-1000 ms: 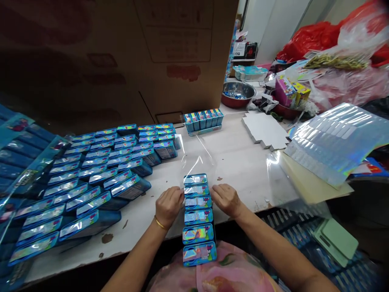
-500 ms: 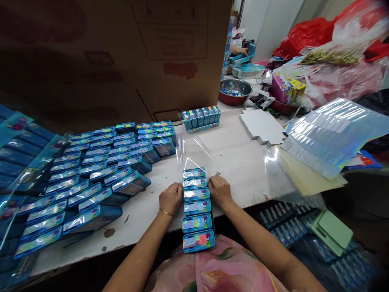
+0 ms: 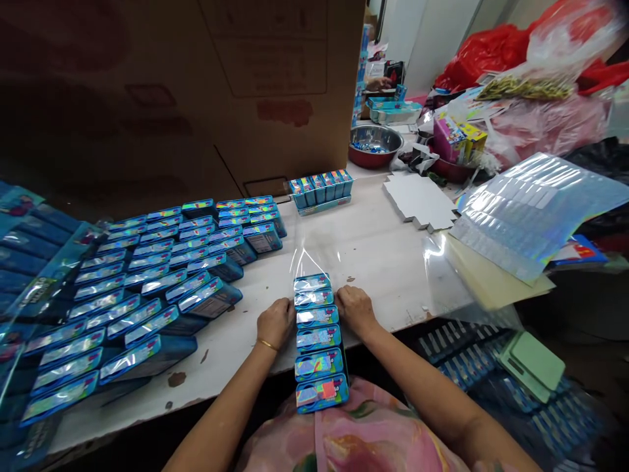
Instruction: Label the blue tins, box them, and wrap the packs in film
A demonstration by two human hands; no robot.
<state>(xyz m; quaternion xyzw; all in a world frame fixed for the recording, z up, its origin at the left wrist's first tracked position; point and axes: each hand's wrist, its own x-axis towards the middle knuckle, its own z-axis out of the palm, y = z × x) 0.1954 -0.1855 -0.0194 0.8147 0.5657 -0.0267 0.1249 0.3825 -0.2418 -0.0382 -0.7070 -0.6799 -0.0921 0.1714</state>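
A row of several small blue boxes (image 3: 318, 337) with shiny labels runs from the table toward my body, its near end over the table's front edge. Clear plastic film, like a bag (image 3: 314, 252), extends past the far end of the row and looks to be around that end. My left hand (image 3: 275, 322), with a bracelet at the wrist, is closed against the row's left side on the film. On the opposite side my right hand (image 3: 356, 309) is also closed on it. The fingertips of both hands are partly hidden.
Many upright blue boxes (image 3: 162, 269) fill the left of the table. A tray of boxes (image 3: 322, 190) stands ahead, beside a large carton (image 3: 236, 98). White card pieces (image 3: 420, 200), plastic sheets (image 3: 535, 210) and a metal bowl (image 3: 376, 145) are to the right. A co-worker's hand (image 3: 378, 84) shows behind.
Both hands stay closed at the row's sides, nearly still. The film beyond the row has creased and sunk a little. The view has shifted slightly; the co-worker's hand has moved.
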